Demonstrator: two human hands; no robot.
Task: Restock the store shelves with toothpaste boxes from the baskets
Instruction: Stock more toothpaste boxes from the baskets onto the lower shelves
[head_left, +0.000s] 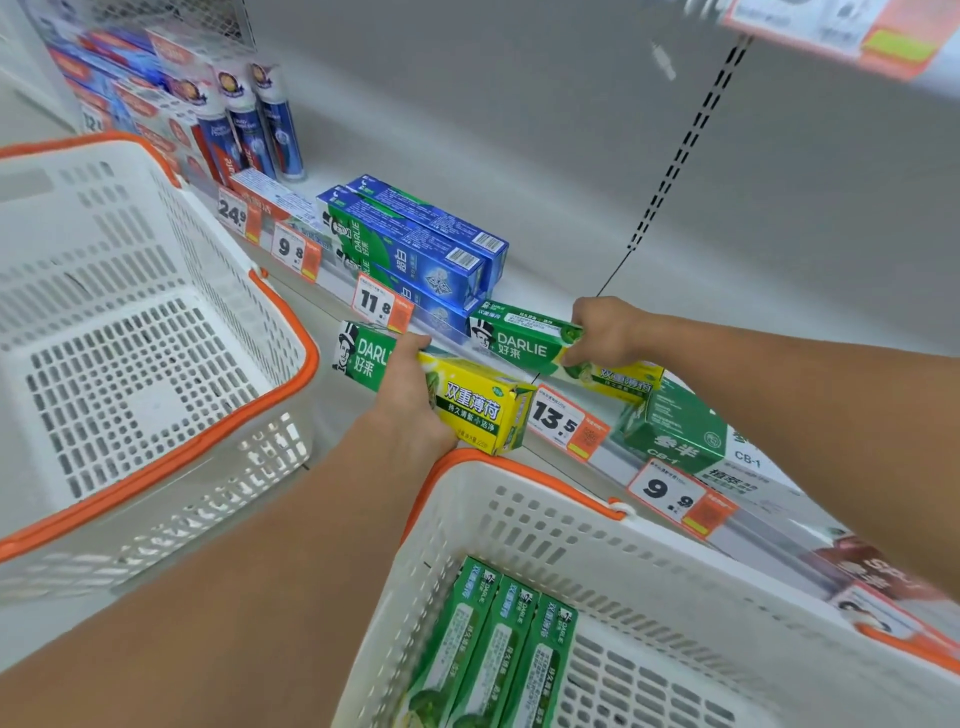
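At left my left hand (410, 395) grips a green and yellow box (467, 402) short of the shelf (545, 249); I judge it could knock the price tag (563, 422). Rightward, my right hand (605, 332) clasps a second box (524, 343) on the shelf edge, which could slide off into the basket (519, 499).

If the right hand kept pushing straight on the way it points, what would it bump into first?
Probably the stacked blue boxes to its left: the right hand points that way, gripping a green box on the shelf. Depth is unclear.

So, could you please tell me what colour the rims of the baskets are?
Orange, on both white baskets: the near basket's rim and the left basket's rim, in the head view.
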